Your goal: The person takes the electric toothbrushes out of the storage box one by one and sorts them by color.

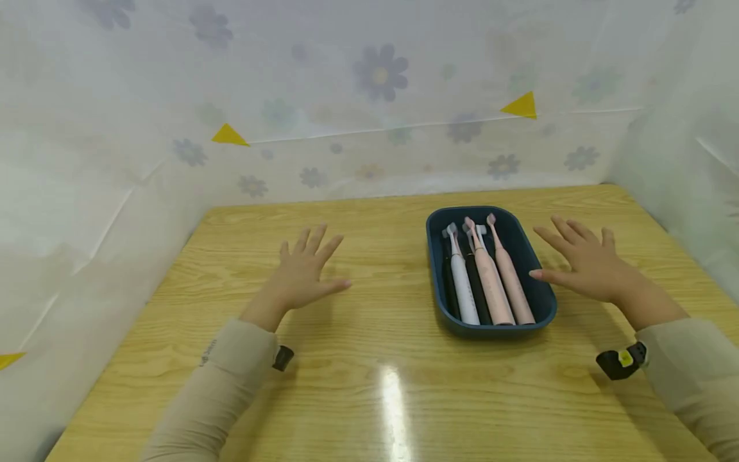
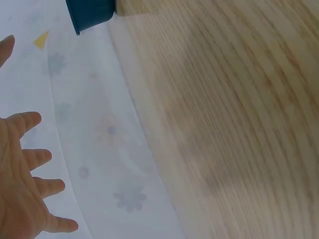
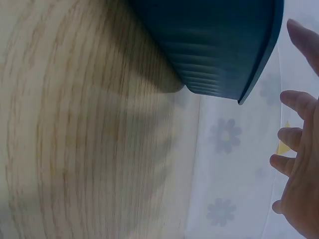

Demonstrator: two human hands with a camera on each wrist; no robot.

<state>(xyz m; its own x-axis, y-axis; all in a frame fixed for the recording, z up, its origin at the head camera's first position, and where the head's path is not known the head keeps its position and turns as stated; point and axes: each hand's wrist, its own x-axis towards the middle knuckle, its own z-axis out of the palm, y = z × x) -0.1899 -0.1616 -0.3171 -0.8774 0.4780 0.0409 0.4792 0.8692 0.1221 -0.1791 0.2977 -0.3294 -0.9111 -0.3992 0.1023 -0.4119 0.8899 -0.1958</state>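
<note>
A dark blue tray [image 1: 545,308] stands on the wooden table, right of the middle, holding several electric toothbrushes side by side, heads toward the back. Among them are a white toothbrush [image 1: 463,282], a black toothbrush [image 1: 476,289] and two pink ones, one pink toothbrush [image 1: 492,282] lying left of the other pink toothbrush [image 1: 512,279]. My left hand [image 1: 303,273] hovers over the table left of the tray, fingers spread, holding nothing. Close to the tray's right side is my right hand [image 1: 589,260], also spread and holding nothing; its thumb points toward the rim, and contact cannot be told.
The wooden table [image 1: 369,256] ends at the back against a white flowered sheet [image 1: 312,83], which also hangs at the sides. Yellow triangles such as this yellow triangle [image 1: 231,135] mark the sheet. Dark straps sit at both sleeve cuffs.
</note>
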